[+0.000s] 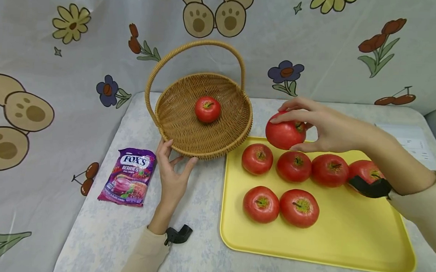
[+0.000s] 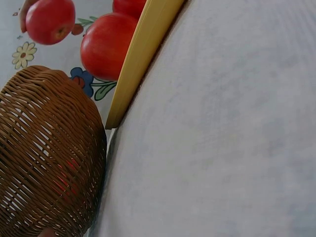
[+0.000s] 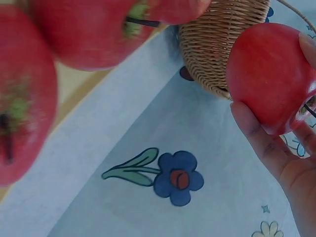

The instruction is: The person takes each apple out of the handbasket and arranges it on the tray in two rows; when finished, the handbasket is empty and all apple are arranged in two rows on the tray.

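Observation:
My right hand (image 1: 324, 125) grips a red apple (image 1: 284, 132) above the back left of a yellow tray (image 1: 344, 240). In the right wrist view, thumb and fingers are around that apple (image 3: 271, 79). Near the back stands a round wicker basket (image 1: 175, 126) with a tall arched handle. Inside lies one red apple (image 1: 207, 109). My left hand (image 1: 173, 178) has its fingers and thumb spread against the basket's near left side, fingertips at the rim. At the bottom of the left wrist view, a fingertip shows against the woven wall (image 2: 44, 148).
Several red apples (image 1: 260, 204) sit on the tray in two rows. Left of my left hand lies a purple candy bag (image 1: 130, 177). A white sheet (image 1: 409, 142) lies behind the tray's right end. A patterned cloth (image 1: 98, 39) hangs behind the table.

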The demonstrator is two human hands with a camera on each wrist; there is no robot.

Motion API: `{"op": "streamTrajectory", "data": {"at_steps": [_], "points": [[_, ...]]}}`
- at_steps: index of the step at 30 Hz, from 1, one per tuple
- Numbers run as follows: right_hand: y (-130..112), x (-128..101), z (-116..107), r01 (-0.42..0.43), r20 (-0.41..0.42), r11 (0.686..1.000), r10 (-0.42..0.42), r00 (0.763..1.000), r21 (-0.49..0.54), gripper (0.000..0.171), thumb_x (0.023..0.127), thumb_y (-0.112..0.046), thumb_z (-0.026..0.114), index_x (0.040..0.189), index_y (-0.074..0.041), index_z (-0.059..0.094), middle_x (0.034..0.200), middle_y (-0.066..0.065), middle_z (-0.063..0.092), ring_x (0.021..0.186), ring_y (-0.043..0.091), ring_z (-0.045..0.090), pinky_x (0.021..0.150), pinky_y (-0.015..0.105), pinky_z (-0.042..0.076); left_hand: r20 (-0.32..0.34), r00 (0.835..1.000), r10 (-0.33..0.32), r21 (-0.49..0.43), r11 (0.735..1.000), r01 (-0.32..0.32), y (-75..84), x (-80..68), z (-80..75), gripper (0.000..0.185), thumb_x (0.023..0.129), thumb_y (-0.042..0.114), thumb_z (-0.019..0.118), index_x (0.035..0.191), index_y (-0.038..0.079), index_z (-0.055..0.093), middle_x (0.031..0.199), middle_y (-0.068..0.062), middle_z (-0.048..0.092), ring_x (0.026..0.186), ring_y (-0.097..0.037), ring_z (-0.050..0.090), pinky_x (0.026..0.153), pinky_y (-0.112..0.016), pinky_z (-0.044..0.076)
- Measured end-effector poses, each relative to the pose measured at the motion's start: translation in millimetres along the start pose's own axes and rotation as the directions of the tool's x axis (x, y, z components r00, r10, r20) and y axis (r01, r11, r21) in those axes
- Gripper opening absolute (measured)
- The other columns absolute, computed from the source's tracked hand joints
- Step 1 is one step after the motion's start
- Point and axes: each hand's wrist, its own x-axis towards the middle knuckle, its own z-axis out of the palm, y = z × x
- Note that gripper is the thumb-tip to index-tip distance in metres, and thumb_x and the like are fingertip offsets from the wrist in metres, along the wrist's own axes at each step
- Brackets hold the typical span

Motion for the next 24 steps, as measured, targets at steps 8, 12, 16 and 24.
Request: {"op": "streamTrajectory", "data": {"at_steps": [8, 12, 16, 24], "points": [[-6.5, -47.8, 4.3, -0.082, -0.017, 0.996, 0.081, 0.997, -0.024, 0.082, 0.061, -0.009, 0.093, 0.132, -0.029, 0.058, 0.136, 0.001, 0.046, 0.111, 0.005, 0.047, 0.073, 0.022, 0.056, 0.002, 1.0, 0.005, -0.002, 1.0, -0.005, -0.4, 0.2, 0.1, 0.072, 0.083, -0.009, 0.071, 0.14, -0.011, 0.027, 0.157, -0.029, 0.01, 0.142, -0.044, 0.029, 0.091, -0.056, 0.045], [-7.8, -67.7, 10.1, -0.104, -0.026, 0.993, 0.103, 0.994, -0.052, 0.087, 0.057, -0.007, 0.095, 0.132, -0.031, 0.058, 0.135, -0.001, 0.047, 0.114, -0.002, 0.04, 0.071, 0.023, 0.056, -0.002, 1.0, 0.003, -0.006, 1.0, -0.003, -0.7, 0.2, -0.3, 0.071, 0.083, -0.009, 0.07, 0.14, -0.012, 0.027, 0.157, -0.03, 0.009, 0.141, -0.047, 0.029, 0.091, -0.057, 0.045], [-10.5, -86.0, 17.1, -0.125, -0.023, 0.991, 0.124, 0.992, -0.04, 0.089, 0.055, -0.005, 0.094, 0.131, -0.031, 0.058, 0.135, -0.002, 0.045, 0.114, -0.004, 0.038, 0.068, 0.02, 0.056, -0.001, 1.0, 0.0, -0.01, 1.0, 0.0, -0.9, 0.2, -0.4, 0.072, 0.083, -0.01, 0.07, 0.14, -0.012, 0.026, 0.157, -0.03, 0.009, 0.141, -0.047, 0.028, 0.091, -0.058, 0.044], [-12.2, -122.2, 33.2, -0.183, -0.021, 0.982, 0.182, 0.983, -0.043, 0.089, 0.053, -0.009, 0.096, 0.131, -0.029, 0.058, 0.136, -0.001, 0.043, 0.118, -0.008, 0.031, 0.065, 0.017, 0.055, 0.006, 1.0, -0.003, -0.02, 1.0, 0.003, -0.4, 0.8, -0.1, 0.073, 0.083, -0.01, 0.07, 0.141, -0.012, 0.026, 0.157, -0.029, 0.008, 0.143, -0.042, 0.028, 0.091, -0.061, 0.044]]}}
